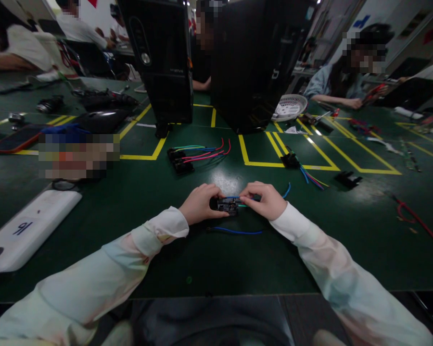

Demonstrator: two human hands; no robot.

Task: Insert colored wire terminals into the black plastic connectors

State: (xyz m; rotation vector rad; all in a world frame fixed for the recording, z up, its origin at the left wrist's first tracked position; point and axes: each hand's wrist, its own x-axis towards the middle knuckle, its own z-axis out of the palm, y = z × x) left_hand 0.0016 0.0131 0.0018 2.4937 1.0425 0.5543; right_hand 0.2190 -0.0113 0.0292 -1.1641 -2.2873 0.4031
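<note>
1. While the head view shows both hands close together, your left hand [201,204] pinches the black connector housing [228,205] between thumb and fingers, its long axis roughly left to right.
2. Your right hand [265,199], just off the housing's right end, presses thumb and forefinger onto a blue wire [233,197] running along that axis.
3. The loose blue lead [238,231] lies apart, nearer you, roughly parallel.

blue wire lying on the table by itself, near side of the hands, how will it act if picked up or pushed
The blue wire looks thin, so it is probably very light. Its gentle curve suggests it may bend yet roughly hold its shape. On the smooth-looking green tabletop it would likely slide if pushed.
</note>
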